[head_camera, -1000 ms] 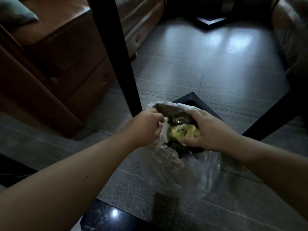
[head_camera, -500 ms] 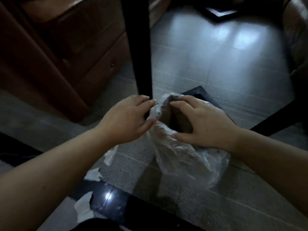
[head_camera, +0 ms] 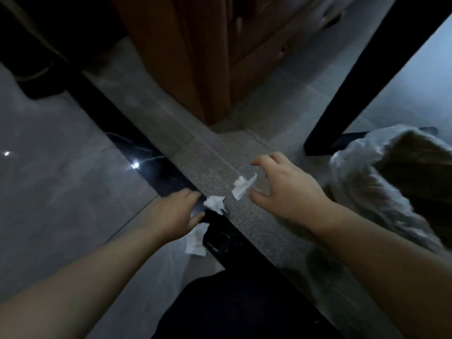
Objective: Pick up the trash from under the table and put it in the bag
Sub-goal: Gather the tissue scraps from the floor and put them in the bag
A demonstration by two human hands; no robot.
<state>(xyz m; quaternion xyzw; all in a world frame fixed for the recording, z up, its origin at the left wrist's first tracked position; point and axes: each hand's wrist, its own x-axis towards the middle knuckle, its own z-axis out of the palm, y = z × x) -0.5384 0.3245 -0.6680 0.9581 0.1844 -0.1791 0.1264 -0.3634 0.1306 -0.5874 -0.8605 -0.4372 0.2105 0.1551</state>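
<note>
Three white scraps of tissue lie on the floor. One scrap (head_camera: pixel 242 186) sits just left of my right hand (head_camera: pixel 287 189), whose fingers are spread above it without touching. A second scrap (head_camera: pixel 215 203) lies at the fingertips of my left hand (head_camera: pixel 177 212), which is open and low over the dark floor strip. The third scrap (head_camera: pixel 195 242) lies under my left wrist. The clear plastic bag (head_camera: pixel 367 182) stands at the right with its mouth open; dark trash shows inside.
A black table leg (head_camera: pixel 362 86) slants down at the upper right, close to the bag. A brown wooden cabinet (head_camera: pixel 208 57) stands behind. A glossy black floor strip (head_camera: pixel 156 167) runs diagonally. Something dark (head_camera: pixel 232 304) fills the bottom centre.
Both hands have let go of the bag's rim and moved left and down to the white scraps. The view has swung left, so the bag now sits at the right edge.
</note>
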